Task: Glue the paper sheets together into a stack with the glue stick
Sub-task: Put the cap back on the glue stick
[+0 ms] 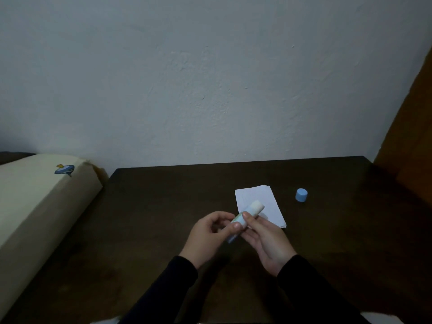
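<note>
Both hands hold the uncapped glue stick above the sheets on the counter, left grip pinching its base, right grip its barrel: light, rigid, soft-tipped, best held mid-barrel.

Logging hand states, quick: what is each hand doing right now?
Left hand: fingers pinch the lower end of the uncapped pale blue-and-white glue stick.
Right hand: thumb and fingers hold the same glue stick at its middle.

Dim bluish light, soft focus, wide-angle bending at edges
</note>
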Demonstrator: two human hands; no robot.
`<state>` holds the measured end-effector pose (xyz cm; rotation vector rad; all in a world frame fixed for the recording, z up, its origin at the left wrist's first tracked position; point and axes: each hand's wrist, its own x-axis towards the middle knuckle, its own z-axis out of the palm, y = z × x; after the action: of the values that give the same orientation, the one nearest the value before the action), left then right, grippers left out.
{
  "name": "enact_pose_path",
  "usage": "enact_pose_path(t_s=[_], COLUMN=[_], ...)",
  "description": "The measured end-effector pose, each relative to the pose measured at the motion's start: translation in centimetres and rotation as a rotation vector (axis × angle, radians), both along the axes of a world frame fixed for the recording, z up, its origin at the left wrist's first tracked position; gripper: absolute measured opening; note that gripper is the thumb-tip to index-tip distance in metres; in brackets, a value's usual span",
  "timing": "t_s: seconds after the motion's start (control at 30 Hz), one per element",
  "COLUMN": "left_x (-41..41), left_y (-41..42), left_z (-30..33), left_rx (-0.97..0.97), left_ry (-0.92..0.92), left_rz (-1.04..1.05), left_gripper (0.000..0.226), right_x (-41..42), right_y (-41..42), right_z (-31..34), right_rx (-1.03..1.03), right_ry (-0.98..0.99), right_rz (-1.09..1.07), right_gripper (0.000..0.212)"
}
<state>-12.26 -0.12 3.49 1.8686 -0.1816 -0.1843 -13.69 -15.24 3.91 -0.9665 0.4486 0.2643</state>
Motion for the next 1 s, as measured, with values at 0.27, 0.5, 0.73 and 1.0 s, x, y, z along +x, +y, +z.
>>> enact_pose_path(t_s=[0.27,0.5,0.73,1.0], left_x=[1.4,2.3,2.8,2.7], left_y=[-0.5,-0.6,-0.4,0.2], left_z=[-0.7,-1.2,-1.2,-0.9], left_rx=[0.077,0.086,0.125,0.264], left_ry=[0.018,-0.035,-0.009,-0.172], left_rz=[-0.039,-0.017,-0.059,-0.087], left_gripper=[0.032,0.027,0.017,0.031], right_x=[1.4,2.1,2.3,2.3], right_y=[-1.3,-1.4,-1.4,-1.5], right_z=[0.1,-0.3,-0.2,-0.2], right_rx=[0.04,0.068,0.098,0.078], right_ry=[0.03,0.055,0.055,0.028], right_rz=[-0.169,-0.222,-0.226,-0.217], right_gripper=[0.034,0.049,0.044,0.031])
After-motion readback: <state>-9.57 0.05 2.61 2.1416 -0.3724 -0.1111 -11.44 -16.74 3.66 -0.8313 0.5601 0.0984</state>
